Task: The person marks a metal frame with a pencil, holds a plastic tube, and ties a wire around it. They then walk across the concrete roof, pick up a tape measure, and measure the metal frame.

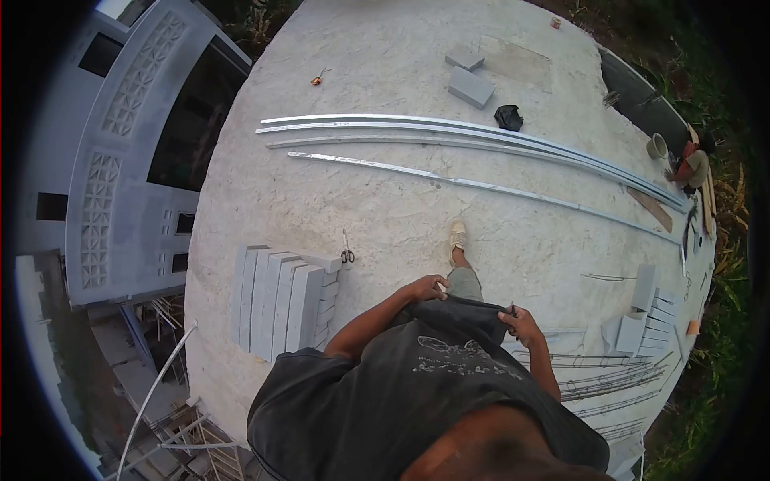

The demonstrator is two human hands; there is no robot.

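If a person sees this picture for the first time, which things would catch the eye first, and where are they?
Probably the long metal strips lying across the middle of the concrete slab. Next, the stack of grey blocks near the slab's left edge, with scissors beside it. At the bottom, the left hand and right hand hold the dark shirt's hem.

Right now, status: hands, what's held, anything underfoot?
Left hand closed at the shirt hem. Right hand gripping a thin dark tool, type unclear. Metal rails lie across the slab ahead; block stack left, rebar right.
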